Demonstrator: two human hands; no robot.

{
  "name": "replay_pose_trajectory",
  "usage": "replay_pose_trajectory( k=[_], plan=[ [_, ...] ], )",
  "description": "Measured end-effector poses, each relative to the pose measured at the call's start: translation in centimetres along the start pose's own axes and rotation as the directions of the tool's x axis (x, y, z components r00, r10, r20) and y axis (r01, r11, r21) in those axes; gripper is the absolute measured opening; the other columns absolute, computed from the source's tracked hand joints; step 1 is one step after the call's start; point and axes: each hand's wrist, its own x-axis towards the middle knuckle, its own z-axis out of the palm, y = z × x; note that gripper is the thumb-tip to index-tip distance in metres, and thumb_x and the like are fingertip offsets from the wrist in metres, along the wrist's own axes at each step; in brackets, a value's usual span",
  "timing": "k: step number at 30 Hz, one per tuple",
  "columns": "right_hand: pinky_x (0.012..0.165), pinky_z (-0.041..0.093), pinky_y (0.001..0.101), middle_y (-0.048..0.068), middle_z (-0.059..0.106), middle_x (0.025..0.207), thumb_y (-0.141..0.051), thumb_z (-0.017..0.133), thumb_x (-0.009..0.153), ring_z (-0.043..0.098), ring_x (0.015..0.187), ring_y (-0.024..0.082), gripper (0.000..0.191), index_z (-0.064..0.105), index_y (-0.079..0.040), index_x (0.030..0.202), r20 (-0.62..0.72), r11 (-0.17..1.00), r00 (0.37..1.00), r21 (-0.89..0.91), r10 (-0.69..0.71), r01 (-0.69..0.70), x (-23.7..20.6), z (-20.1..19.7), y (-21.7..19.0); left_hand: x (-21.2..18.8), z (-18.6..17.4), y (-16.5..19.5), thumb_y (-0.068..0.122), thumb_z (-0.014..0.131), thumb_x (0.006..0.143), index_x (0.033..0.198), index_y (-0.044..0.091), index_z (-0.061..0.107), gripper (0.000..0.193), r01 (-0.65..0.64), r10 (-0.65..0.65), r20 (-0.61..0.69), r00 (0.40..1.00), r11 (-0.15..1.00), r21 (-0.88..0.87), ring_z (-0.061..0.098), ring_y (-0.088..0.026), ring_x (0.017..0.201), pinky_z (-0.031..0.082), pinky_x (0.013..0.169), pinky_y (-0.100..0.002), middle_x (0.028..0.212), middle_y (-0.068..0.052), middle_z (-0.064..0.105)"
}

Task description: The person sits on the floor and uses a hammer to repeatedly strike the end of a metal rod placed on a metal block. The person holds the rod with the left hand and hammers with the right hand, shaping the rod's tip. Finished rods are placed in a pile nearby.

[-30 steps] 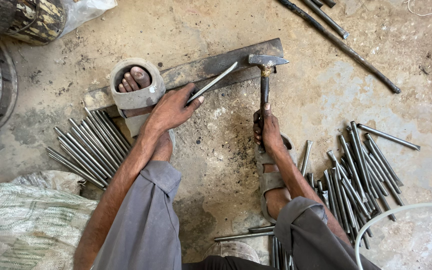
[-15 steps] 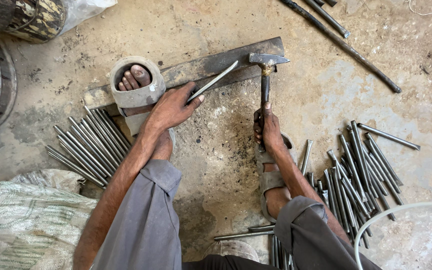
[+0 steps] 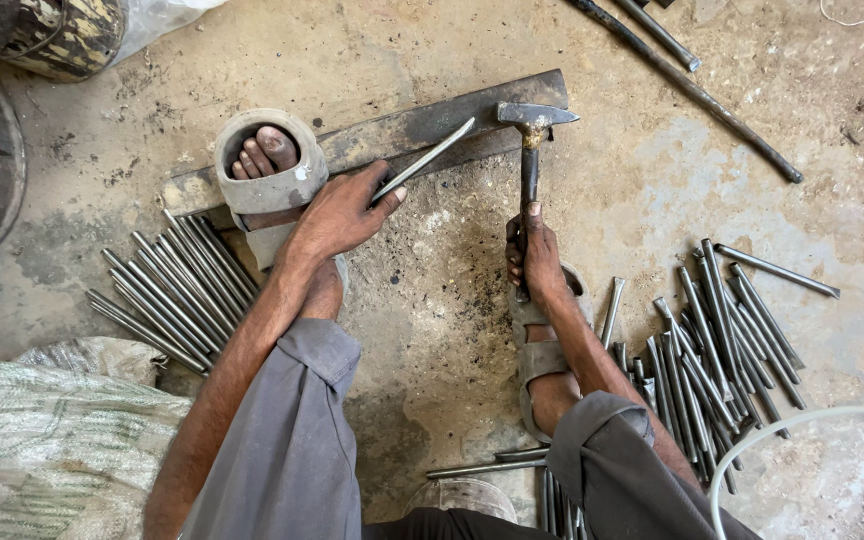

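Your left hand (image 3: 337, 215) grips a thin metal rod (image 3: 422, 160) angled toward two o'clock on the flat steel bar (image 3: 392, 132); your right hand (image 3: 535, 255) clasps the hammer (image 3: 530, 150), head at twelve o'clock.

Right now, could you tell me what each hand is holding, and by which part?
The left hand grips a thin metal rod at its near end. The right hand holds a hammer by the lower part of its handle.

your right hand (image 3: 534, 250) has barely shifted the hammer (image 3: 532, 125); its head sits a touch lower on the bar (image 3: 372, 140)
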Motion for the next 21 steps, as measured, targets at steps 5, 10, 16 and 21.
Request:
replay_pose_trajectory(
  k=[5,10,16,21],
  plan=[
    [0.036,0.034,0.0254,-0.007,0.041,0.060,-0.064,0.034,0.106,0.037,0.044,0.007,0.058,0.057,-0.012,0.096,0.010,1.000,1.000,0.021,-0.005,0.005,0.05,0.07,-0.12,0.14,0.04,-0.14,0.042,0.057,0.104,0.128,0.003,0.059,0.046,0.014,-0.014,0.012,1.000,1.000,0.018,0.072,-0.031,0.077,0.057,0.079,-0.050,0.089,-0.019,0.071],
    [0.035,0.034,0.0257,-0.007,0.041,0.060,-0.064,0.033,0.105,0.037,0.044,0.007,0.058,0.056,-0.012,0.095,0.009,1.000,1.000,0.020,-0.001,0.001,-0.09,0.08,-0.15,-0.12,-0.06,0.22,0.043,0.057,0.104,0.127,0.003,0.060,0.047,0.011,-0.011,0.005,1.000,1.000,0.015,0.072,-0.031,0.078,0.057,0.078,-0.051,0.089,-0.019,0.072],
    [0.036,0.034,0.0258,-0.007,0.040,0.060,-0.064,0.033,0.105,0.036,0.044,0.006,0.058,0.056,-0.012,0.096,0.014,0.999,1.000,0.033,-0.001,0.001,-0.06,0.12,-0.12,-0.09,-0.25,0.38,0.043,0.057,0.104,0.126,0.003,0.060,0.046,0.013,-0.013,0.007,1.000,1.000,0.000,0.072,-0.031,0.076,0.057,0.076,-0.050,0.087,-0.019,0.071],
    [0.036,0.034,0.0259,-0.007,0.040,0.060,-0.064,0.034,0.105,0.036,0.044,0.007,0.058,0.057,-0.012,0.096,0.020,0.999,1.000,0.035,-0.006,0.005,-0.21,0.00,-0.07,-0.14,-0.01,0.03,0.043,0.057,0.104,0.126,0.002,0.060,0.046,-0.008,0.008,-0.003,1.000,1.000,0.007,0.072,-0.031,0.076,0.056,0.076,-0.051,0.086,-0.019,0.071]
  ],
)
